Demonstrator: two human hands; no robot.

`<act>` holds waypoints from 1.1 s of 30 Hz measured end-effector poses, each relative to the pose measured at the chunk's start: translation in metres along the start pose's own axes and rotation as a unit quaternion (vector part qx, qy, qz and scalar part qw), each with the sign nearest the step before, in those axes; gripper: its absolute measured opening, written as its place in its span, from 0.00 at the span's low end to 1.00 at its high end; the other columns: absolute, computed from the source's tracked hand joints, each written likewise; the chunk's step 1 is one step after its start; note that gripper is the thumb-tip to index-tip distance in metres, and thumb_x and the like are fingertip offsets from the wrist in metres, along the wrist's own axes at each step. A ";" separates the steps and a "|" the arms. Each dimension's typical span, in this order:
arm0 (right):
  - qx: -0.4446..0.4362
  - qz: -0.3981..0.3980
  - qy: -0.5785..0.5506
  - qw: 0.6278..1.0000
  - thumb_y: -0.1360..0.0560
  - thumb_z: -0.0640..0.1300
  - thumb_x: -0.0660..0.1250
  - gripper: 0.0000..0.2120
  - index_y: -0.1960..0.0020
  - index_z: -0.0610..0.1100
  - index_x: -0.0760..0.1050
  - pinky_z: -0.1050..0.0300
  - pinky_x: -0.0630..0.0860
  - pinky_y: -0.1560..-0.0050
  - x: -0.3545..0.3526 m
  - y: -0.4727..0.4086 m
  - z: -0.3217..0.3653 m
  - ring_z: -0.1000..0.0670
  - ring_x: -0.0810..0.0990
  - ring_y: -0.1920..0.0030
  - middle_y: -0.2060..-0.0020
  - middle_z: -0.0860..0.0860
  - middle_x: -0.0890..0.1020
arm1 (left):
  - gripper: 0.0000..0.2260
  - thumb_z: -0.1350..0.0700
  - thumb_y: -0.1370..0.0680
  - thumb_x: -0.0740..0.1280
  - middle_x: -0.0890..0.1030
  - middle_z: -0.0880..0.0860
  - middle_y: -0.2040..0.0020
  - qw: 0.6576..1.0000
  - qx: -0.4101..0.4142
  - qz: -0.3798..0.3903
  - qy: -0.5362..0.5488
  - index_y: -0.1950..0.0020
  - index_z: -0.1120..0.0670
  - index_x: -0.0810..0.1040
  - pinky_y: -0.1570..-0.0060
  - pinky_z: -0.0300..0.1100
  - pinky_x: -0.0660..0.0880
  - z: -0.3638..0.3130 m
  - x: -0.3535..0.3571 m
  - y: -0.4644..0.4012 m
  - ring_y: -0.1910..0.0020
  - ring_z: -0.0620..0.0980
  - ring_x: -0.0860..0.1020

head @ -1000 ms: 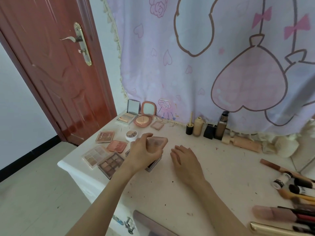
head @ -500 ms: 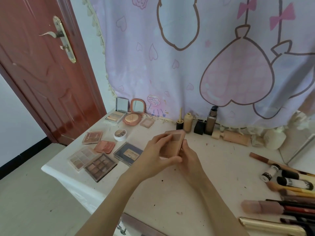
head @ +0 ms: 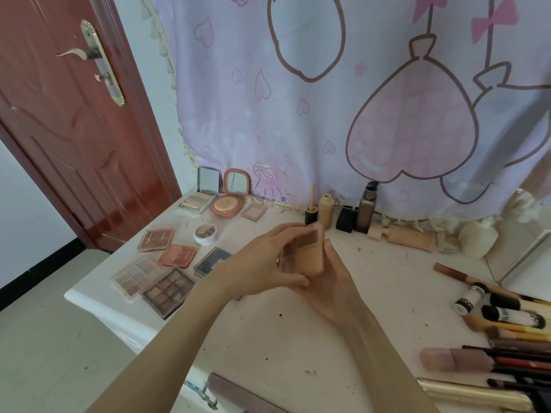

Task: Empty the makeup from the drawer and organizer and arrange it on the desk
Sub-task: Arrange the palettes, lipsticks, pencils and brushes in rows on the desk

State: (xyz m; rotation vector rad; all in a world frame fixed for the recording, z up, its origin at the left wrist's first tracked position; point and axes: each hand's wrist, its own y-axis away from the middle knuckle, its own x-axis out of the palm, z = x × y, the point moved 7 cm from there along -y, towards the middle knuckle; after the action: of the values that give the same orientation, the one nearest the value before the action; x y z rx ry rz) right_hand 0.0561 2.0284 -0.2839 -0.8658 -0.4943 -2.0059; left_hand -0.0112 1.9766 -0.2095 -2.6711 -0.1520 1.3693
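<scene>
My left hand (head: 262, 263) and right hand (head: 331, 281) both grip a small pink palette (head: 304, 250), lifted above the surface (head: 283, 338). I judge I'm placing it; next I need a free spot beside the palettes (head: 155, 278).

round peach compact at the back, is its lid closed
No, the round peach compact stands open on the desk, its mirrored lid upright beside the open square compact.
</scene>
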 end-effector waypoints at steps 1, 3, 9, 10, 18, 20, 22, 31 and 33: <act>0.006 0.007 -0.010 1.000 0.34 0.60 0.70 0.28 0.38 0.47 0.76 0.45 0.77 0.45 0.002 -0.001 -0.001 0.43 0.75 0.41 0.42 0.42 0.78 | 0.35 0.50 0.31 0.75 0.63 0.38 0.32 1.000 -0.003 0.004 -0.008 0.29 0.43 0.62 0.47 0.19 0.62 -0.001 -0.002 -0.001 0.40 0.32 0.65; 0.020 0.015 -0.024 0.999 0.40 0.61 0.76 0.31 0.41 0.49 0.78 0.44 0.76 0.44 0.002 -0.004 -0.003 0.42 0.76 0.41 0.42 0.43 0.79 | 0.35 0.50 0.32 0.75 0.64 0.34 0.35 1.000 -0.008 0.015 -0.010 0.29 0.43 0.64 0.49 0.20 0.63 -0.002 -0.005 -0.003 0.41 0.31 0.65; 0.049 -0.026 -0.022 0.998 0.43 0.62 0.76 0.40 0.35 0.46 0.73 0.43 0.77 0.50 -0.003 -0.008 -0.009 0.40 0.76 0.40 0.38 0.41 0.76 | 0.32 0.51 0.31 0.74 0.65 0.33 0.33 0.997 -0.033 0.062 0.036 0.31 0.38 0.65 0.39 0.27 0.62 0.004 -0.009 -0.007 0.36 0.32 0.64; 0.051 -0.034 -0.021 0.998 0.40 0.62 0.74 0.39 0.34 0.45 0.72 0.44 0.78 0.50 -0.004 -0.007 -0.009 0.41 0.77 0.40 0.37 0.41 0.76 | 0.30 0.51 0.30 0.73 0.64 0.33 0.33 0.995 -0.038 0.078 0.041 0.33 0.35 0.65 0.38 0.27 0.61 0.006 -0.009 -0.008 0.35 0.31 0.63; 0.030 -0.032 -0.062 0.997 0.33 0.52 0.67 0.24 0.43 0.37 0.77 0.39 0.75 0.43 -0.007 -0.004 -0.001 0.33 0.78 0.45 0.46 0.35 0.79 | 0.12 0.60 0.23 0.65 0.80 0.40 0.49 0.990 -0.027 -0.044 0.132 0.40 0.53 0.78 0.49 0.22 0.67 0.011 -0.033 -0.020 0.52 0.26 0.74; 0.036 -0.036 -0.059 0.997 0.38 0.49 0.71 0.29 0.41 0.36 0.74 0.37 0.76 0.45 -0.007 -0.005 -0.004 0.32 0.76 0.43 0.45 0.36 0.79 | 0.12 0.63 0.24 0.64 0.78 0.40 0.50 0.987 -0.023 -0.080 0.139 0.41 0.59 0.78 0.51 0.21 0.67 0.014 -0.040 -0.025 0.55 0.23 0.74; 0.040 -0.053 -0.041 0.997 0.35 0.46 0.65 0.25 0.40 0.38 0.73 0.38 0.77 0.50 -0.007 -0.005 -0.005 0.35 0.77 0.43 0.45 0.38 0.80 | 0.11 0.64 0.24 0.65 0.79 0.43 0.50 0.986 -0.027 -0.087 0.137 0.42 0.60 0.78 0.51 0.24 0.69 0.019 -0.043 -0.032 0.57 0.25 0.75; -0.076 -0.191 0.355 0.912 0.20 0.49 0.57 0.07 0.50 0.50 0.73 0.59 0.78 0.62 -0.012 -0.012 0.022 0.54 0.81 0.60 0.55 0.49 0.81 | 0.10 0.62 0.23 0.64 0.80 0.51 0.57 0.969 -0.099 -0.099 0.204 0.43 0.54 0.79 0.60 0.34 0.74 0.031 -0.047 -0.055 0.56 0.47 0.73; -0.095 -0.188 0.394 0.895 0.20 0.46 0.57 0.08 0.54 0.48 0.74 0.64 0.75 0.67 -0.006 -0.015 0.029 0.58 0.80 0.65 0.59 0.53 0.81 | 0.09 0.59 0.22 0.64 0.80 0.49 0.55 0.974 -0.114 -0.077 0.181 0.44 0.52 0.80 0.58 0.37 0.74 0.032 -0.046 -0.059 0.55 0.46 0.74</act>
State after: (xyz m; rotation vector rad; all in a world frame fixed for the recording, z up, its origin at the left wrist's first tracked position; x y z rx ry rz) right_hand 0.0571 2.0584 -0.2686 0.0056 0.0129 -2.5664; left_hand -0.0653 2.0301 -0.1815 -2.9658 -0.4895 0.8485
